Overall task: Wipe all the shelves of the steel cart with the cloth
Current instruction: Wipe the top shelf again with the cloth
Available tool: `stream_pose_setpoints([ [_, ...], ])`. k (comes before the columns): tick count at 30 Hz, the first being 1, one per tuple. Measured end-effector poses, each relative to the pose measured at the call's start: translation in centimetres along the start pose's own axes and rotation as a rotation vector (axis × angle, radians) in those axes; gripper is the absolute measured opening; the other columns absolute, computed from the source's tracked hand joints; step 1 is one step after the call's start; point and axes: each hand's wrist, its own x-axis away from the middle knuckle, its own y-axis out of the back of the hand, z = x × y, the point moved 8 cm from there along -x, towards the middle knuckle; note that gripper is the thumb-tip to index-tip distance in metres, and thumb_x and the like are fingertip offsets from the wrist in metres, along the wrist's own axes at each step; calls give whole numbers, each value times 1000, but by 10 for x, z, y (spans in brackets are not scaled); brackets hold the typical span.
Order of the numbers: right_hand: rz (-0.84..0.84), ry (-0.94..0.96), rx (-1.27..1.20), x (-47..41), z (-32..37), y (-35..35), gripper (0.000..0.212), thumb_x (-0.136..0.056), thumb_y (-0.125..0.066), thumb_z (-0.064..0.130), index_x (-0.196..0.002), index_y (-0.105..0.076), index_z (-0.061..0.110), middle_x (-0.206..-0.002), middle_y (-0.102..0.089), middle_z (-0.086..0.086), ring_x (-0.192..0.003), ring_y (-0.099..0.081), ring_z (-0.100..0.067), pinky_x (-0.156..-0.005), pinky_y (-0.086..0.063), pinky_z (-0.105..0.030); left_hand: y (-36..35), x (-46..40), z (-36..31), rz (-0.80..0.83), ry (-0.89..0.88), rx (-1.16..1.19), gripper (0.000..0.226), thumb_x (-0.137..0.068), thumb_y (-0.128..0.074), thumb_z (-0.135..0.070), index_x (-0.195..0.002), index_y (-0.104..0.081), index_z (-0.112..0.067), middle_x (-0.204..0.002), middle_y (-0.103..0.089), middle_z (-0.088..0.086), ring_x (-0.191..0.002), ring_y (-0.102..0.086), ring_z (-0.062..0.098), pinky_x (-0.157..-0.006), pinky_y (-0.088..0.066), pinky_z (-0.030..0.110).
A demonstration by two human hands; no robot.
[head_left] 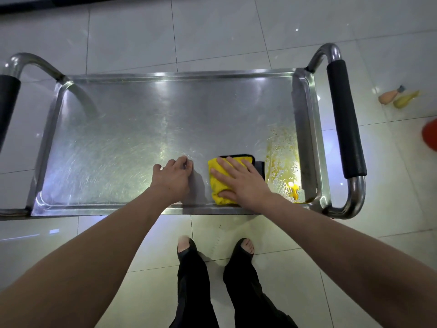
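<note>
Steel cart (165, 114): right hand (243, 183) presses yellow cloth (216, 176).

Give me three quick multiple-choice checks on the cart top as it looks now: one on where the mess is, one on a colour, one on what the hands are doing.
1. Where on the top shelf does the yellowish spill lie?
A. at its right end
B. at its left end
C. in the middle

2. What colour is the cloth?
A. white
B. blue with a red trim
C. yellow with a dark trim

3. How does the right hand stand?
A. raised clear of the cart
B. laid flat on the cloth, pressing it to the shelf
C. wrapped round the padded handle

Answers:
1. A, since the stain sits beside the right rim, next to the black padded handle.
2. C, as its yellow folds show beside the hand, with a dark edge behind.
3. B, with its fingers spread over the cloth; the left hand rests on bare steel.
</note>
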Motion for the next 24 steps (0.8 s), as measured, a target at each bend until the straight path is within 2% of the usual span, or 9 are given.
stream_pose_setpoints([
  [4,-30,3,10,16,10,-5,73,-100,-28,69,-164,-24,35,-174,-16,1,-159,-21,-27,-125,-21,-55,1,0,-1,3,2,4,61,-89,-48,-21,-148,-31,-24,-150,-29,-2,-128,-42,23,-104,-33,53],
  [11,-26,-7,-5,48,-15,-4,70,-102,-54,49,-165,-24,37,-174,-14,4,-159,-19,-25,-127,-17,-51,0,3,2,3,-19,22,65,-90,-48,-22,-152,-29,-25,-155,-24,-4,-133,-38,23,-112,-26,60],
  [17,25,-28,4,64,-37,-2,72,-102,-54,49,-165,-19,40,-174,-7,7,-161,-14,-23,-128,-14,-50,-2,3,3,13,-31,61,67,-89,-49,-21,-153,-29,-26,-156,-22,-3,-137,-32,24,-114,-22,62],
  [21,5,-55,14,60,-33,-4,73,-102,-57,51,-165,-23,38,-174,-11,6,-160,-17,-24,-127,-15,-51,-2,3,4,18,-30,80,67,-89,-47,-20,-153,-29,-25,-157,-22,-3,-137,-31,24,-113,-23,61],
  [24,-28,-80,-3,54,-24,-5,68,-101,-42,59,-163,-29,36,-173,-19,4,-159,-21,-26,-125,-20,-54,-4,3,7,14,-32,73,66,-90,-46,-19,-153,-29,-24,-157,-22,-3,-137,-31,25,-112,-24,61],
])
